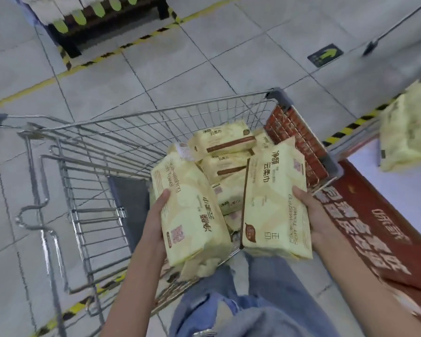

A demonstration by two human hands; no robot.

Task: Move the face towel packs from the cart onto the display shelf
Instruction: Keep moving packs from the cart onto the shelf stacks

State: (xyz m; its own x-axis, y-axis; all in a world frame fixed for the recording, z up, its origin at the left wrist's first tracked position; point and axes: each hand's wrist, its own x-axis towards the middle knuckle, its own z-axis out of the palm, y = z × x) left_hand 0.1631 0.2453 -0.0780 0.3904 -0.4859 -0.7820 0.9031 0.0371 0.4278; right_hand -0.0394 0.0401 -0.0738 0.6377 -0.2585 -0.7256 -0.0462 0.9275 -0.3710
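Even, fairly dim indoor light falls from above with a cool grey cast, leaving the pale grey tiled floor [204,57] flat and nearly shadowless, with only faint dull sheen on the silver wire shopping cart [88,152]. The wide-angle lens bends the tile lines and the cart rim into curves, more strongly toward the edges. The whole picture is soft and blocky from compression, worst at the top left and on the smeared cream-yellow plastic packs at the right edge [406,127], while print on the two central packs stays readable.
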